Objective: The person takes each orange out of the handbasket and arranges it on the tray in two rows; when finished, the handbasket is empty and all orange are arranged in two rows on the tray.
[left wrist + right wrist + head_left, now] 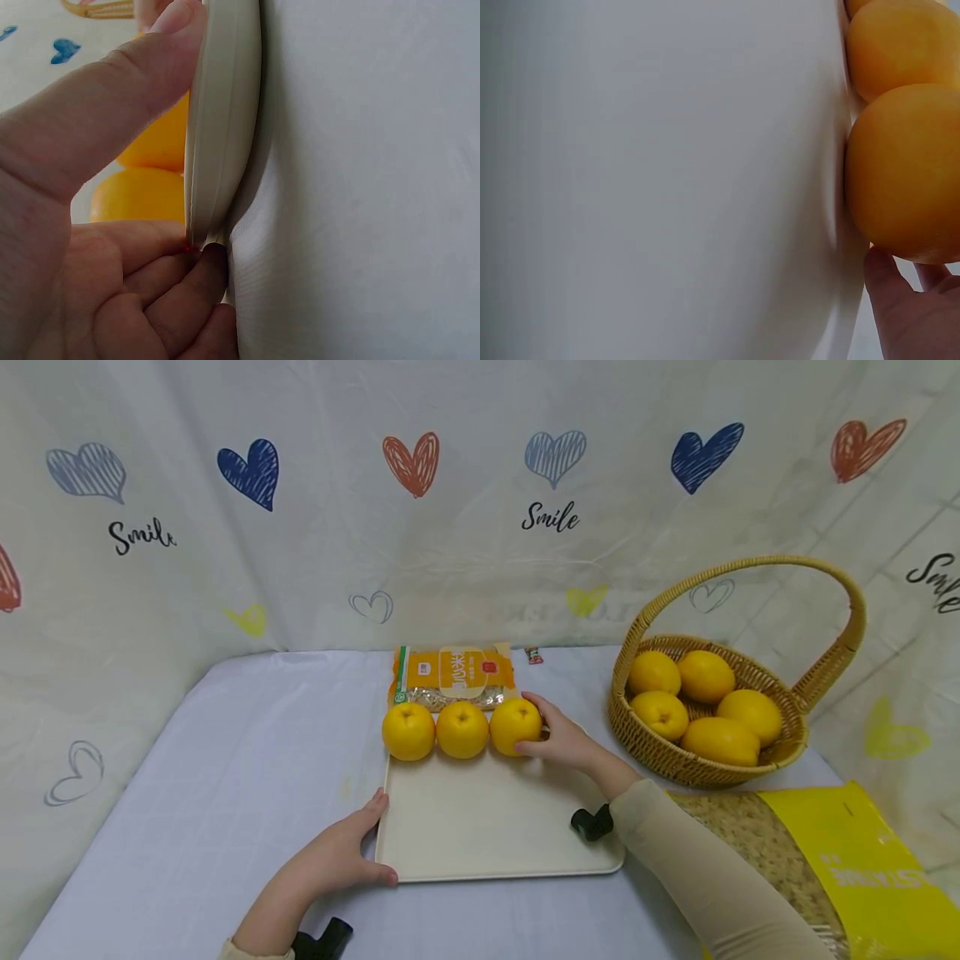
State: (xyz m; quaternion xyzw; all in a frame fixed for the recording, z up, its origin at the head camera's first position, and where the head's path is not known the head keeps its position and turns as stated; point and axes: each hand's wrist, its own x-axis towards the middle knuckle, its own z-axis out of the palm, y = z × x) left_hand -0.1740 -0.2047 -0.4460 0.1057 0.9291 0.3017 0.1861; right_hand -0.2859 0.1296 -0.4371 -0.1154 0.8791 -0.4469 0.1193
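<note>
Three round oranges stand in a row along the far edge of a cream rectangular tray [495, 818]: a left orange [408, 732], a middle orange [461, 730] and a right orange [513, 727]. My right hand [562, 739] holds the right orange from its right side, thumb in front and fingers behind. The right wrist view shows fingertips against that orange [904, 172], which sits at the tray's rim. My left hand [333, 852] grips the tray's near-left part, thumb at the near corner. In the left wrist view its thumb and curled fingers meet the tray's rim [221, 112].
Behind the oranges lies an orange-and-clear food packet [453, 672], with a tiny wrapper [533, 656] beside it. A wicker basket [656, 762] with a tall handle holds several yellow fruits at the right. A yellow grain bag [862, 860] lies at the near right. Printed cloth hangs behind.
</note>
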